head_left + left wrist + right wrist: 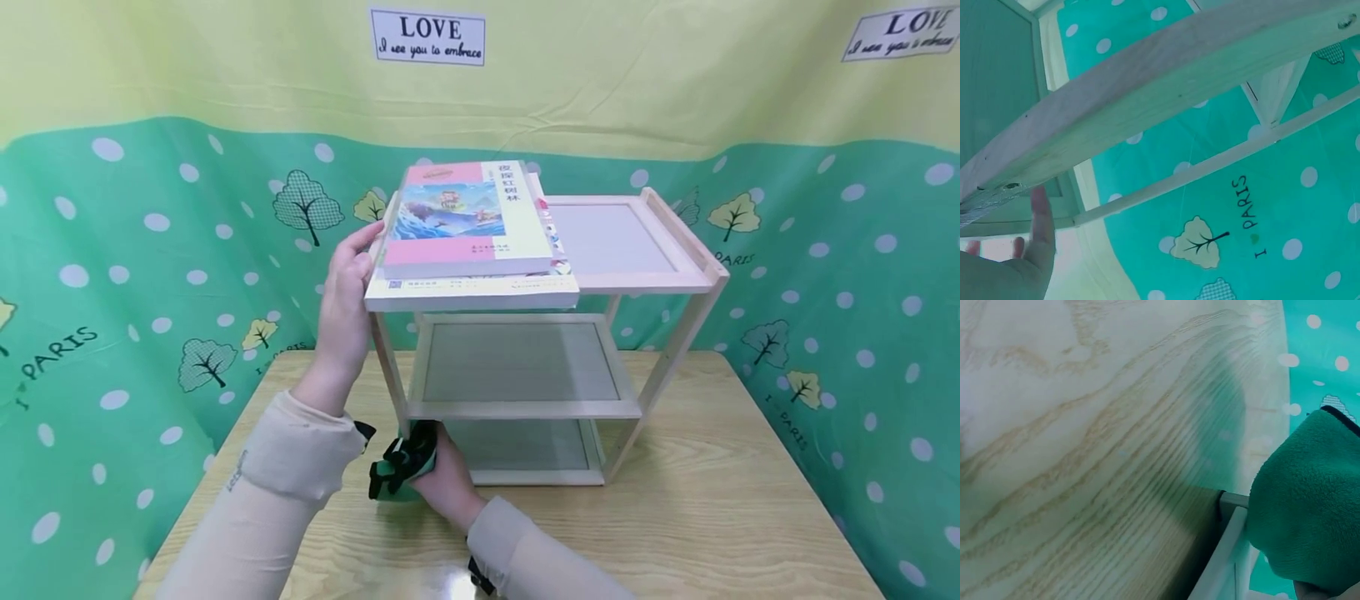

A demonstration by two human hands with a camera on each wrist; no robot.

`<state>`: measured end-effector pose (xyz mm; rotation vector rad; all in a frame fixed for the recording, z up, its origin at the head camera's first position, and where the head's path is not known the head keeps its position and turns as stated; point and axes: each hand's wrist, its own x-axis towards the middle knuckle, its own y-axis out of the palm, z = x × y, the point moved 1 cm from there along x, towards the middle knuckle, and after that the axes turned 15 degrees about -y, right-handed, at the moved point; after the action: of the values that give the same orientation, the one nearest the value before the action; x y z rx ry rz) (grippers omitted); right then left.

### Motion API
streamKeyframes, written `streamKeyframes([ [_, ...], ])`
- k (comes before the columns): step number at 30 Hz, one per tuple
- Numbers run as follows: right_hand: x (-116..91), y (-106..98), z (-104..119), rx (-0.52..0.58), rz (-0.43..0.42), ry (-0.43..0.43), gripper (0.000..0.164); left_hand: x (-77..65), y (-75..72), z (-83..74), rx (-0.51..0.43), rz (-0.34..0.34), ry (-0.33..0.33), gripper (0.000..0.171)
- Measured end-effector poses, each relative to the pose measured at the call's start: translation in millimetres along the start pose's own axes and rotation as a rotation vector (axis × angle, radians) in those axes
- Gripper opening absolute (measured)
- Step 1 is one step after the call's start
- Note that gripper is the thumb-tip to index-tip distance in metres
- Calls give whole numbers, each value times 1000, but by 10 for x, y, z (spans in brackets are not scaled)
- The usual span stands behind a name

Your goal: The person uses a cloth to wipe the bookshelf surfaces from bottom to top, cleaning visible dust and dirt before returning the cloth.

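Note:
A small wooden shelf rack (pixel 525 408) with stacked tiers stands on the table. My left hand (pixel 347 312) holds its upper left side, beside the books; in the left wrist view, a finger (pixel 1041 219) reaches up to a wooden rail (pixel 1179 69). My right hand (pixel 450 479) grips a green cloth (pixel 401 492) with black edging, low by the rack's front left leg. In the right wrist view, that cloth (pixel 1310 506) hangs bunched beside the rack's edge (pixel 1225 550). Its contact with the leg is partly hidden.
A pink-covered book (pixel 450 254) lies on a larger white book (pixel 480 296) at the left of the rack's top tier (pixel 615 242). The wooden table (pixel 712 500) extends around the rack. Behind it hangs a green and yellow patterned curtain (pixel 187 283).

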<state>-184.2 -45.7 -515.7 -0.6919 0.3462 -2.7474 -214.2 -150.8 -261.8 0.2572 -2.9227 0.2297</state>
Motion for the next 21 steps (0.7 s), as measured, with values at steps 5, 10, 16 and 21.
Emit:
streamKeyframes([
  [5, 21, -19, 55, 51, -5, 12, 69, -14, -20, 4, 17, -30, 16, 51],
  [10, 44, -37, 102, 110, -17, 15, 67, -4, -20, 3, -46, -58, 56, 43],
  [16, 86, -66, 164, 179, -42, 16, 67, 4, -2, 15, -161, -53, 93, 27],
  [21, 123, -106, 197, 317, -61, 77, 67, 18, -1, 24, -181, -41, 108, 23],
])
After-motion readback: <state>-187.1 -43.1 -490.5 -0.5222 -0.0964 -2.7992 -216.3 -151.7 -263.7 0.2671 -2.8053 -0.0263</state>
